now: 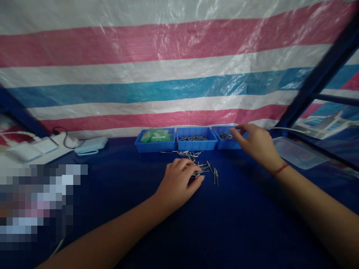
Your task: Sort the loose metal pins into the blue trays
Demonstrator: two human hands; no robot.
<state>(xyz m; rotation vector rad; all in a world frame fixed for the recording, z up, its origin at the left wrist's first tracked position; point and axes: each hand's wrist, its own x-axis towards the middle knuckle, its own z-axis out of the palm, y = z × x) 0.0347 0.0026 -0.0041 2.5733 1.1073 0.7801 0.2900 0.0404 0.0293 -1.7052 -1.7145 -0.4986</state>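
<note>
My left hand (pixel 178 183) rests over a loose pile of thin silver pins that look like blind rivets (pixel 203 169). Its thumb and forefinger are apart, and the palm covers part of the pile. Two rivets (pixel 215 176) lie just right of the pile. My right hand (pixel 256 144), with a red cord at the wrist, is over the right blue bin (pixel 230 145). Its thumb and forefinger are slightly apart, with nothing visible between them. More rivets lie in this bin and in the middle blue bin (pixel 196 146).
A left blue bin (pixel 155 147) holds green packets (pixel 157 135). A clear plastic lid (pixel 301 153) lies at right, near a blue metal frame (pixel 305 71). At left are a light blue case (pixel 91 145) and white plugs (pixel 46 145) with cables. A striped sheet (pixel 157 89) hangs behind.
</note>
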